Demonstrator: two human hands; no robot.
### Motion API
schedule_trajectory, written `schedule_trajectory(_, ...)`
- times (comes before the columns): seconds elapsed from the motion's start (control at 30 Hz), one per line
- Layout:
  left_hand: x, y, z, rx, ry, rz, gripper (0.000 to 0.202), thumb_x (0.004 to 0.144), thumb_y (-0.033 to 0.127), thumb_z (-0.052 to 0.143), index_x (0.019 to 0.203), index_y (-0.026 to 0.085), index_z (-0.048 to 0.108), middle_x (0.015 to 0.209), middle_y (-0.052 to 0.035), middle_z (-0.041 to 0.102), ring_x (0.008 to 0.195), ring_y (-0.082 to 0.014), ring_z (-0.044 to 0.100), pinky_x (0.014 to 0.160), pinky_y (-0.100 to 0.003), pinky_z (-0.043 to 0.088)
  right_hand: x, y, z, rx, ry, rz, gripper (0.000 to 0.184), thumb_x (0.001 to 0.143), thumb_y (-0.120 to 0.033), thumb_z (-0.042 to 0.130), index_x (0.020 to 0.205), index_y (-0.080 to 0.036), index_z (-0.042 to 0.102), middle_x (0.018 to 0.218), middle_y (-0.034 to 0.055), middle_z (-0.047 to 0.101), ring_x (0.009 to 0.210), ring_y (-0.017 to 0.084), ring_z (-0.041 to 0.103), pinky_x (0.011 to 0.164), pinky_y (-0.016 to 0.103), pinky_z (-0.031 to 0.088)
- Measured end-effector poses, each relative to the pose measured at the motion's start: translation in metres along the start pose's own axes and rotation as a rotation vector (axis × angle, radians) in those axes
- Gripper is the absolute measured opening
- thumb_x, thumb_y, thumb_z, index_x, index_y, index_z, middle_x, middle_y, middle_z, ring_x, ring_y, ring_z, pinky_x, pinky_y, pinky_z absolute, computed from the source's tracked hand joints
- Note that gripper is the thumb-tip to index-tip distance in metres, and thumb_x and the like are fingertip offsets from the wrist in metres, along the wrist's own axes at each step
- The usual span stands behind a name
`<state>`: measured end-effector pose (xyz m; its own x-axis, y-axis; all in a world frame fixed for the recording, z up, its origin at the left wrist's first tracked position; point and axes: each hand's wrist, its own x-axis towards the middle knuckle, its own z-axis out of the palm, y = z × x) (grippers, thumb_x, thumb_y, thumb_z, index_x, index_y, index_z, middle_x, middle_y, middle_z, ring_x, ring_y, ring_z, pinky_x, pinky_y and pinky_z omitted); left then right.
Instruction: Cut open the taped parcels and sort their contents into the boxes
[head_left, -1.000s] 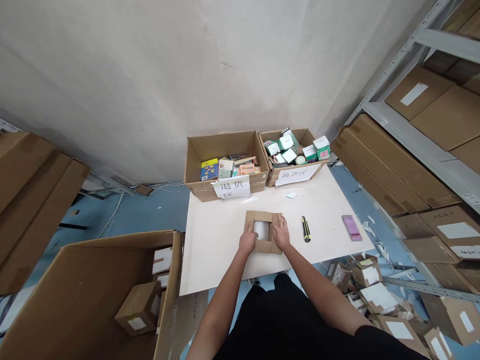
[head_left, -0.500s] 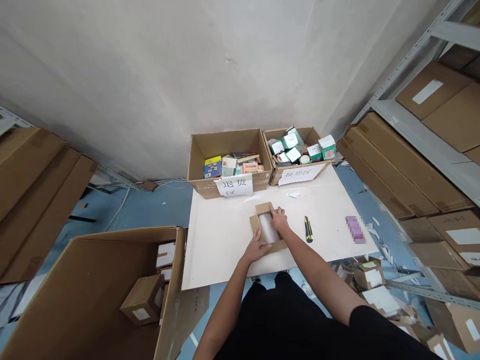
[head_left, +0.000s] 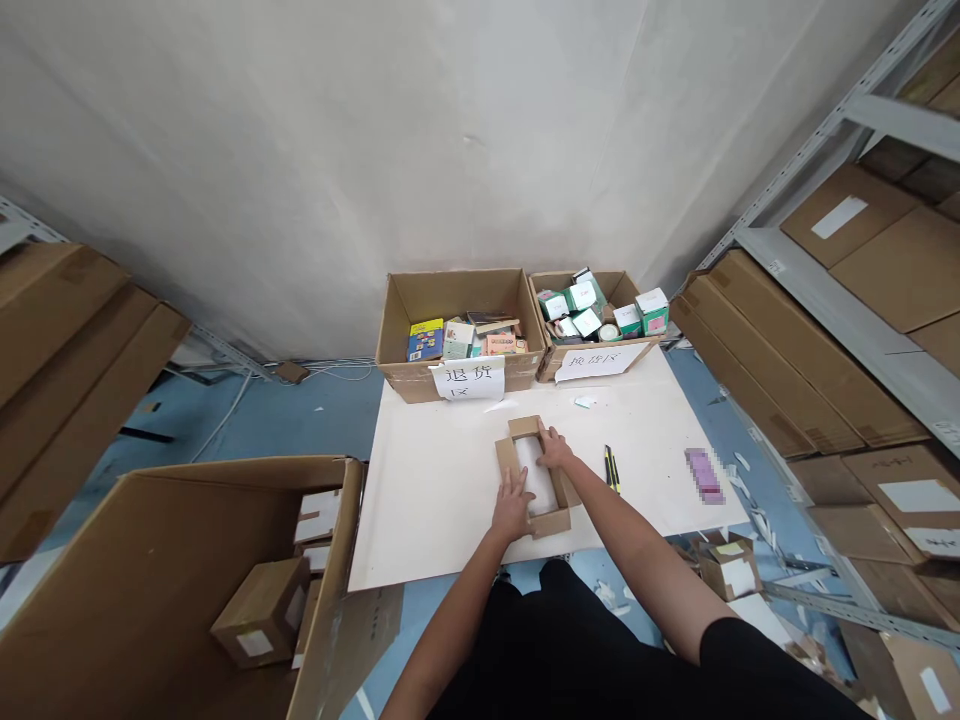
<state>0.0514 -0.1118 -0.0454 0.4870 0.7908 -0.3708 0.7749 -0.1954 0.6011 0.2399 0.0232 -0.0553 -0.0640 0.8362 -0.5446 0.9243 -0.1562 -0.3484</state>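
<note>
Right at the middle of the white table lies a small open cardboard box, flaps spread outward, with a white packet showing inside it. The left hand lies flat with fingers stretched out on the box's near left edge, touching the flap and the packet's corner; it presses rather than clasps. The right hand rests on the far right side of the box, fingers loosely spread over the flap, gripping nothing that can be made out. Just to the right of the box a yellow and black box cutter lies on the table, and farther right a purple object, blurred. At the table's far edge stand two open cartons with paper labels: the left carton holds mixed colourful packs, the right carton mostly green and white little boxes. A big carton stands on the floor at left.
</note>
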Motion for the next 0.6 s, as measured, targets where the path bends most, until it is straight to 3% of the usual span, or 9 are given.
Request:
schedule_trajectory(0.1, -0.003, -0.002, 0.012, 0.032, 0.116, -0.014, 0.047, 0.074, 0.029, 0.089, 0.118, 0.026, 0.074, 0.178, -0.0027, 0.01, 0.161, -0.0435, -0.009, 0.128, -0.069, 0.013, -0.001, -0.003, 0.001, 0.029, -0.012, 0.002, 0.13, 0.069, -0.025, 0.085, 0.17, -0.032, 0.003, 0.173, 0.0184, 0.017, 0.155, 0.039, 0.028, 0.117, 0.047, 0.034)
schedule_trajectory(0.2, -0.007, -0.006, 0.028, 0.049, 0.222, 0.012, 0.019, 0.078, 0.025, 0.086, 0.095, 0.023, 0.077, 0.177, -0.0019, 0.017, 0.161, -0.0443, -0.001, 0.127, -0.071, 0.013, -0.009, -0.002, 0.007, 0.022, 0.002, -0.031, 0.125, 0.073, -0.024, 0.08, 0.17, -0.031, 0.001, 0.175, 0.0174, 0.008, 0.16, 0.037, 0.017, 0.121, 0.049, 0.029)
schedule_trajectory(0.33, -0.01, -0.015, 0.038, 0.076, 0.348, 0.04, 0.004, 0.084, 0.022, 0.079, 0.084, 0.021, 0.075, 0.173, -0.0025, 0.029, 0.161, -0.0418, 0.012, 0.127, -0.07, 0.016, -0.026, 0.001, 0.026, -0.007, 0.231, -0.143, 0.104, 0.078, -0.018, 0.069, 0.169, -0.019, 0.018, 0.176, 0.0171, 0.001, 0.162, 0.037, 0.0, 0.128, 0.052, 0.016)
schedule_trajectory(0.4, -0.009, -0.022, 0.031, 0.095, 0.399, 0.029, 0.002, 0.087, 0.021, 0.074, 0.087, 0.021, 0.076, 0.171, -0.0047, 0.034, 0.161, -0.0393, 0.017, 0.128, -0.068, 0.017, -0.033, -0.003, 0.037, 0.015, 0.369, -0.204, 0.089, 0.082, -0.017, 0.064, 0.165, -0.013, 0.031, 0.176, 0.0167, 0.006, 0.163, 0.035, -0.001, 0.13, 0.052, 0.013)
schedule_trajectory(0.47, -0.007, -0.03, 0.015, 0.122, 0.445, 0.013, 0.005, 0.088, 0.02, 0.072, 0.088, 0.021, 0.076, 0.17, -0.0067, 0.036, 0.161, -0.0381, 0.02, 0.128, -0.068, 0.017, -0.037, -0.013, 0.047, 0.046, 0.399, -0.255, 0.076, 0.085, -0.015, 0.06, 0.159, -0.013, 0.043, 0.175, 0.0164, 0.016, 0.163, 0.033, 0.007, 0.131, 0.052, 0.016)
schedule_trajectory(0.6, -0.008, -0.05, -0.022, 0.182, 0.402, -0.003, 0.007, 0.086, 0.015, 0.07, 0.086, 0.02, 0.075, 0.172, -0.0055, 0.031, 0.161, -0.034, 0.02, 0.13, -0.063, 0.012, -0.035, -0.05, 0.054, 0.075, 0.212, -0.321, 0.068, 0.087, -0.016, 0.063, 0.154, -0.015, 0.05, 0.173, 0.0166, 0.024, 0.159, 0.029, 0.026, 0.127, 0.043, 0.028)
